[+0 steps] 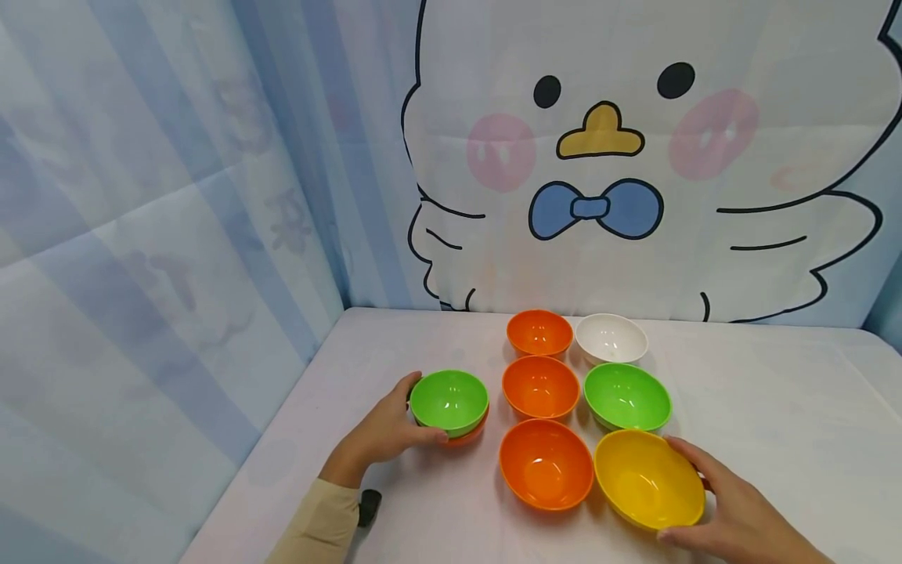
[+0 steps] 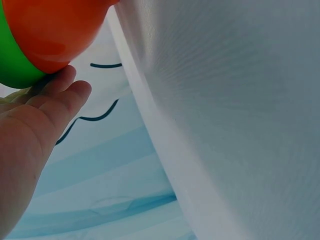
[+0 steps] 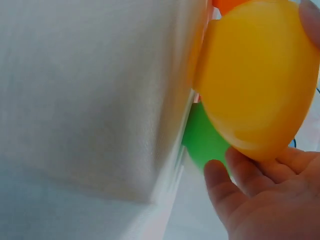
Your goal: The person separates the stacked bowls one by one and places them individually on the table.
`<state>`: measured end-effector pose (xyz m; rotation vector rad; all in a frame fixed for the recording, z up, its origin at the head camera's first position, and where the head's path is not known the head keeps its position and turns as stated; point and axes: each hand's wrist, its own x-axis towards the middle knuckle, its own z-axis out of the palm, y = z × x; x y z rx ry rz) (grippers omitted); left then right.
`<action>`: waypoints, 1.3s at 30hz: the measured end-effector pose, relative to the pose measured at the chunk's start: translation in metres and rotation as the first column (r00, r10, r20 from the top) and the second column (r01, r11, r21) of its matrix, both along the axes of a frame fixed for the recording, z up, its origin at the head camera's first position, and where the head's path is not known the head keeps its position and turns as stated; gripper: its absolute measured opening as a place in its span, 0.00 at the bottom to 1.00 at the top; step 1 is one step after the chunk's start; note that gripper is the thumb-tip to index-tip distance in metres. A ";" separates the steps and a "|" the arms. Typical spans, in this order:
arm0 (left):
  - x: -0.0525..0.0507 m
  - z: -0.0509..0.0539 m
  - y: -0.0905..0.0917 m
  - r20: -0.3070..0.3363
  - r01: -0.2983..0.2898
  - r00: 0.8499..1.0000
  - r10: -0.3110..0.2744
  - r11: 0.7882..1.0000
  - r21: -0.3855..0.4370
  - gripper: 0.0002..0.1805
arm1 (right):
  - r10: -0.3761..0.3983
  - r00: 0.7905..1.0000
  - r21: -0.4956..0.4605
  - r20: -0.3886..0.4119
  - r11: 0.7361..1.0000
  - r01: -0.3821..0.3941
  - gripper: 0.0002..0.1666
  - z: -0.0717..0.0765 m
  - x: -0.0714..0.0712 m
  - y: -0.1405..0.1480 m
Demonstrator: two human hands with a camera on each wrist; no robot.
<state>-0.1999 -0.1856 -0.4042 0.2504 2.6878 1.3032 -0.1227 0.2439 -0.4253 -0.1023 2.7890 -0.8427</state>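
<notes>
On the left of the table, my left hand holds a green bowl between thumb and fingers. That bowl is nested in an orange bowl, mostly hidden beneath it. The left wrist view shows the orange bowl's outside with fingertips near it. At the front right, my right hand grips a yellow bowl by its right side, thumb at the near rim. Its smooth underside fills much of the right wrist view.
Left of the yellow bowl stands an orange bowl, with another orange bowl and a third orange bowl behind. A second green bowl and a white bowl form the right column. A dark object lies by the left sleeve.
</notes>
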 end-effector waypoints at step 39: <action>-0.001 -0.005 0.002 -0.042 0.003 0.999 -0.004 1.000 -0.022 0.62 | 0.138 0.954 -0.092 -0.268 0.982 -0.168 0.68 0.055 -0.006 -0.025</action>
